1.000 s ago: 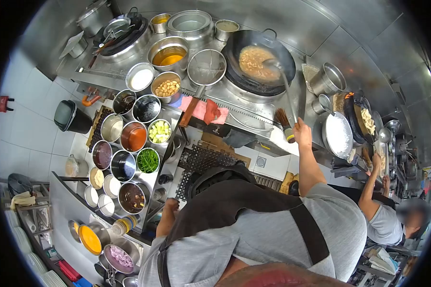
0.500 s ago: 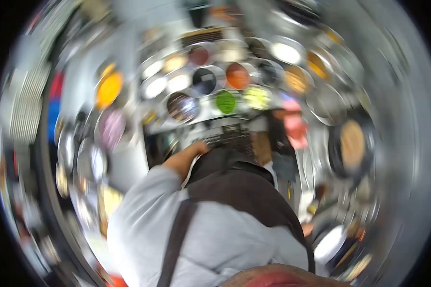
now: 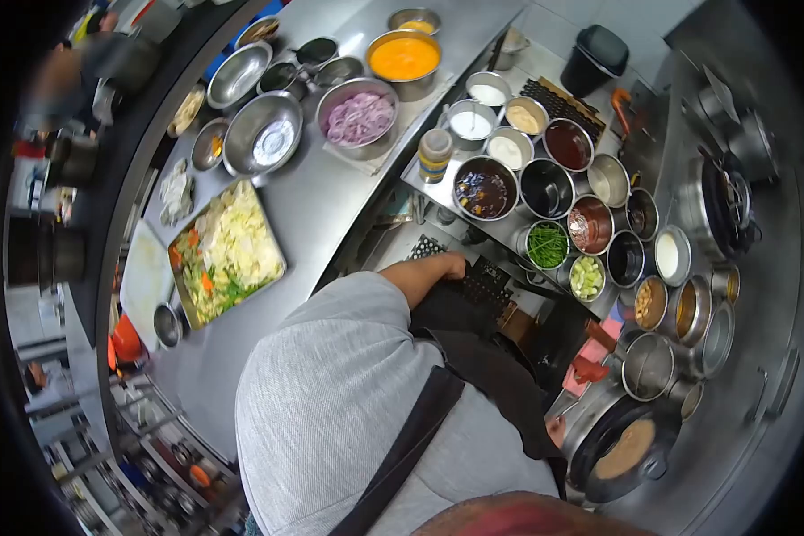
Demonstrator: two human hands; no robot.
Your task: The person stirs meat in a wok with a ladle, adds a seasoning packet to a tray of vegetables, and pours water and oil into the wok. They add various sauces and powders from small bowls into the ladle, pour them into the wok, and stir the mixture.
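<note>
My left hand (image 3: 454, 265) is curled in front of the dark apron (image 3: 500, 393), over the gap between the two counters. Its fingers look closed, but what is inside them, if anything, is hidden. Only a small part of my right hand (image 3: 556, 431) shows past the apron's edge, beside a large dark pan (image 3: 590, 456) with a tan round patch in it; its fingers are mostly hidden. Nearest the left hand on the counter stand a pot of chopped green herbs (image 3: 547, 245) and a pot of pale green chopped vegetable (image 3: 587, 278).
Several metal pots of sauces surround a dark sauce pot (image 3: 486, 189) and a squeeze bottle (image 3: 434, 155). On the left counter are sliced onions (image 3: 359, 118), orange liquid (image 3: 405, 57) and a tray of chopped vegetables (image 3: 228, 250). A black bin (image 3: 594, 58) stands behind.
The view has turned and sharpened, bringing the left counter's tray and bowls into fuller sight. My left hand stays curled in front of the apron; my right hand remains mostly hidden.
</note>
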